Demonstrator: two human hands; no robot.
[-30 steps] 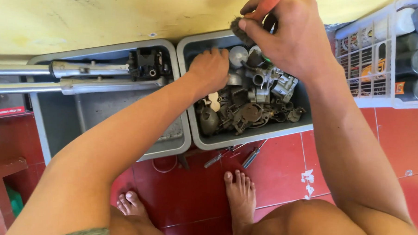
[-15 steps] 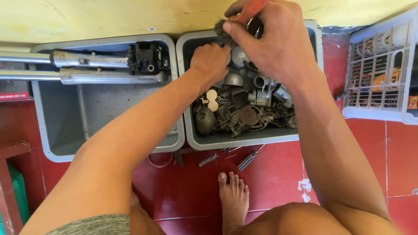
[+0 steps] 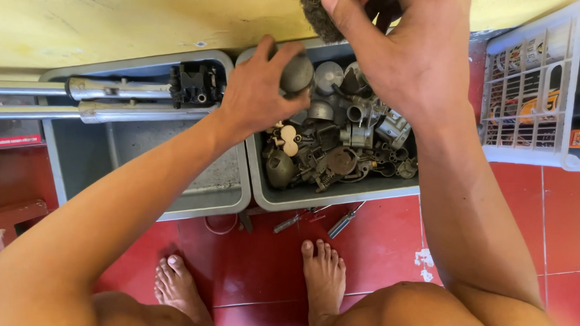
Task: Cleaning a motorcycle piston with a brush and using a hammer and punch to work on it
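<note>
The left hand point(image 3: 257, 91) is closed around one round grey metal part point(image 3: 297, 73) above two grey tubs point(image 3: 140, 206) (the right tub heaped with parts), while the right hand point(image 3: 409, 51) pinches one dark scrubbing pad point(image 3: 314, 16).

the left hand point(image 3: 257, 94) grips a rounded part point(image 3: 297, 73) of dull grey metal, smooth but matt. the right hand point(image 3: 406, 54) holds a rough, fibrous dark scouring pad point(image 3: 317, 16). the right grey tray point(image 3: 327, 198) is matt plastic, heaped with tarnished, partly rusty metal parts point(image 3: 342, 149). the left tray point(image 3: 172, 210), same plastic, carries shiny metal tubes point(image 3: 106, 99) across its far edge. the floor tiles point(image 3: 377, 249) are glossy red; the crate point(image 3: 530, 101) is white plastic lattice.
</note>
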